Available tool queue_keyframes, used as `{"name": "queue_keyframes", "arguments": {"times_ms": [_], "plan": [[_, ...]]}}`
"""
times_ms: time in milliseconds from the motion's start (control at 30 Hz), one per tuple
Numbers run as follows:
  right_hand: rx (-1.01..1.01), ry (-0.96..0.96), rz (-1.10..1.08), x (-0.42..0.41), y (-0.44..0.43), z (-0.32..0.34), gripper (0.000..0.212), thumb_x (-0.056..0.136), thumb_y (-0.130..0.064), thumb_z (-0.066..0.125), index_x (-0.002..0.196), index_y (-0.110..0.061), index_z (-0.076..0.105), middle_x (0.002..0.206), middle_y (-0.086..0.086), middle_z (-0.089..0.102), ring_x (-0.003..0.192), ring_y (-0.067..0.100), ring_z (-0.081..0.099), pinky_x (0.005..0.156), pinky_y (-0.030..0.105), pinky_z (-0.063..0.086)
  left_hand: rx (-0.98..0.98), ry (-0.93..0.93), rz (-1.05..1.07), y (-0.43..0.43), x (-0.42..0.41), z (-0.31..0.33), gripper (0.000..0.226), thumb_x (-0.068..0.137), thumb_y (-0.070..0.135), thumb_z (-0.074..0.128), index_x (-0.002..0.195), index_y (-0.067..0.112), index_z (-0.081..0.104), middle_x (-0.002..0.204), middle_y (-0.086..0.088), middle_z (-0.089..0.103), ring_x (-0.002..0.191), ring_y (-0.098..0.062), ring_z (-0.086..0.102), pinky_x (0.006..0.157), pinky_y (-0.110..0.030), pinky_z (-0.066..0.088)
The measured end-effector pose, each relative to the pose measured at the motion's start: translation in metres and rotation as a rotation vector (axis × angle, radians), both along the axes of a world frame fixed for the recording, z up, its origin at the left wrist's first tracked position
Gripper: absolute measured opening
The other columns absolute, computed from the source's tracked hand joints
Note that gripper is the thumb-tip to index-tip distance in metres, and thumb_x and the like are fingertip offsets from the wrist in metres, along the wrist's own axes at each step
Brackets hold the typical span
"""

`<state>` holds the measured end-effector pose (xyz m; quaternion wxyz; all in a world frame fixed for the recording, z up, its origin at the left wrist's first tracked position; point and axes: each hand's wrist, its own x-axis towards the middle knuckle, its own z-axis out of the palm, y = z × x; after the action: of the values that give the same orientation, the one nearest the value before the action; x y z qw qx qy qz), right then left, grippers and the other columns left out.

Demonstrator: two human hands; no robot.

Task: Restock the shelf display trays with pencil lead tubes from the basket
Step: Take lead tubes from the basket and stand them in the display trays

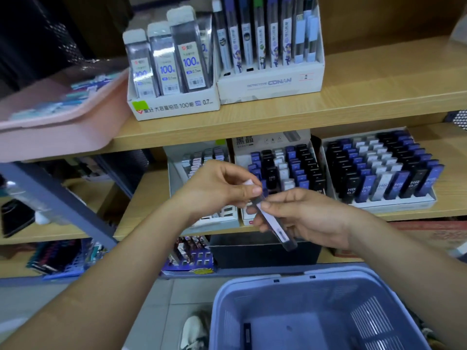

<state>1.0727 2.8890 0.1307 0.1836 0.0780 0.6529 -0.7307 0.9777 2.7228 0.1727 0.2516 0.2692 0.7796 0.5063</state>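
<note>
Both hands hold one dark pencil lead tube (280, 229) with a white label, tilted, in front of the middle shelf. My left hand (222, 188) pinches its upper end near a pale cap. My right hand (303, 218) grips its lower half between thumb and fingers. Behind the hands stand a white display tray (283, 147) with blue, black and white tubes and a second tray (202, 157) partly hidden by my left hand. The lavender basket (290, 289) sits below at the bottom right, and one dark tube (247, 335) lies on its floor.
A fuller tray (379, 203) of tubes stands to the right on the middle shelf. The upper shelf carries a box of 100-lead packs (171, 107) and a Conan display box (270, 84). A pink bin (58, 122) juts out at the left. A shoe (194, 329) shows on the floor.
</note>
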Motion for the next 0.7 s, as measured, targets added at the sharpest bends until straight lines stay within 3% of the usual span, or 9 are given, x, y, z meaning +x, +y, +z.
{"name": "queue_keyframes", "arguments": {"times_ms": [133, 233, 367, 500, 567, 700], "plan": [[0.063, 0.027, -0.021, -0.008, -0.021, -0.008, 0.018, 0.097, -0.019, 0.055, 0.1, -0.012, 0.071, 0.091, 0.008, 0.073, 0.081, 0.014, 0.068, 0.075, 0.027, 0.051, -0.025, 0.011, 0.104, -0.039, -0.011, 0.01, 0.026, 0.068, 0.013, 0.076, 0.094, 0.013, 0.072, 0.07, -0.006, 0.071, 0.064, -0.016, 0.066, 0.061, -0.021, 0.054], [0.095, 0.028, -0.014, -0.013, -0.035, -0.018, 0.014, 0.098, -0.018, 0.056, 0.097, -0.017, 0.069, 0.083, -0.002, 0.071, 0.075, 0.01, 0.066, 0.071, 0.021, 0.053, -0.122, 0.062, 0.135, -0.069, -0.018, 0.013, 0.018, 0.073, 0.003, 0.075, 0.086, 0.014, 0.075, 0.073, -0.014, 0.07, 0.067, -0.019, 0.067, 0.064, -0.021, 0.056], [0.751, 0.243, 0.046, -0.014, -0.037, -0.045, 0.02, 0.099, -0.023, 0.054, 0.114, -0.026, 0.066, 0.105, -0.01, 0.063, 0.092, 0.007, 0.059, 0.082, 0.02, 0.045, -0.206, 0.264, 0.318, -0.108, -0.036, 0.01, 0.022, 0.077, 0.0, 0.074, 0.076, 0.022, 0.074, 0.073, -0.019, 0.064, 0.058, -0.013, 0.06, 0.061, -0.019, 0.055], [0.994, 0.446, 0.121, -0.017, -0.046, -0.051, 0.039, 0.098, -0.014, 0.052, 0.136, -0.019, 0.053, 0.136, -0.005, 0.047, 0.118, 0.013, 0.051, 0.104, 0.026, 0.04, -0.293, 0.431, 0.463, -0.125, -0.049, -0.002, 0.021, 0.074, 0.007, 0.079, 0.075, 0.025, 0.067, 0.065, 0.005, 0.068, 0.056, -0.008, 0.063, 0.066, -0.028, 0.053], [1.116, 0.515, 0.164, -0.02, -0.049, -0.05, 0.046, 0.096, -0.012, 0.051, 0.142, -0.018, 0.048, 0.143, -0.005, 0.039, 0.127, 0.015, 0.046, 0.108, 0.024, 0.034, -0.309, 0.52, 0.457, -0.121, -0.048, -0.006, 0.023, 0.072, 0.012, 0.081, 0.072, 0.029, 0.065, 0.066, 0.011, 0.067, 0.06, -0.005, 0.062, 0.067, -0.024, 0.052], [1.253, 0.474, 0.254, -0.029, -0.049, -0.045, 0.055, 0.095, -0.011, 0.049, 0.148, -0.019, 0.037, 0.154, -0.002, 0.027, 0.137, 0.02, 0.037, 0.111, 0.026, 0.031, -0.348, 0.649, 0.385, -0.109, -0.046, -0.016, 0.016, 0.073, 0.019, 0.082, 0.079, 0.025, 0.069, 0.073, 0.013, 0.065, 0.07, 0.004, 0.059, 0.064, -0.011, 0.042]]}}
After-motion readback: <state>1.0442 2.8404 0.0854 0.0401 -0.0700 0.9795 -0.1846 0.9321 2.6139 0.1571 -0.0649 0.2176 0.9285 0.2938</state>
